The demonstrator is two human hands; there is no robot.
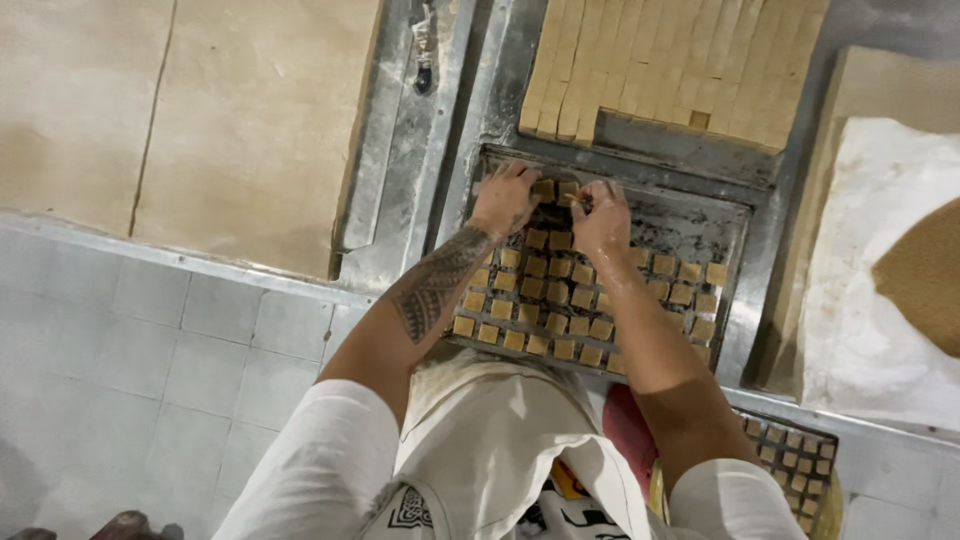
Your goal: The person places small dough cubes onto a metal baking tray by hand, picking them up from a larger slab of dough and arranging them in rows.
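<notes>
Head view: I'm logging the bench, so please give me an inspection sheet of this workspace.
Surface: floured metal table.
Job's things: dark baking tray part-filled with rows of small dough squares; scored dough slab behind it.
Clutter: second tray of squares at lower right; white cloth at right.
Grippers: left hand and right hand place squares at the tray's far edge.
Cables: nothing seen.
Surroundings: tiled floor.

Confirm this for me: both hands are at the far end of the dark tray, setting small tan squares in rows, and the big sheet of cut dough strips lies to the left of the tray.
One detail is off. In the head view the sheet of cut dough strips lies beyond the dark tray, past its far edge, not to its left. The rest holds: the left hand and the right hand are at the far end among the tan squares.
</notes>
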